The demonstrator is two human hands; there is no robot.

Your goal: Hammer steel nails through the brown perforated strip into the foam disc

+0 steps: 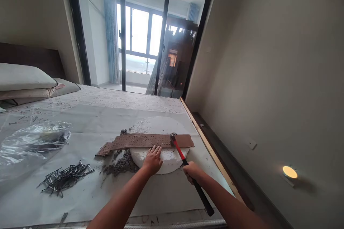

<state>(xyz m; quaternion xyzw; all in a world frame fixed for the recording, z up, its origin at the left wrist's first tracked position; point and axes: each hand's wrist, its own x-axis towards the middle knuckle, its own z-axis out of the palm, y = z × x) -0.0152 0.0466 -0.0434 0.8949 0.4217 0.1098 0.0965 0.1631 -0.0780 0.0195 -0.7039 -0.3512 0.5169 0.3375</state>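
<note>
My left hand (153,160) lies flat with fingers stretched out on a round white foam block (161,128), its fingertips at the near edge of a long brown strip (145,140) dotted with many small holes or nail heads. My right hand (192,172) is closed around the handle of a red-and-black hammer (179,150). The hammer's metal head rests on the right part of the strip. The strip lies across the foam block and sticks out past it to the left.
A heap of dark nails (64,177) lies at the front left on the covered bed (88,121). Grey crumbs (120,164) are scattered beside the foam. A crumpled plastic bag (29,143) and pillows (24,78) are at the left. A wall (268,78) runs along the right.
</note>
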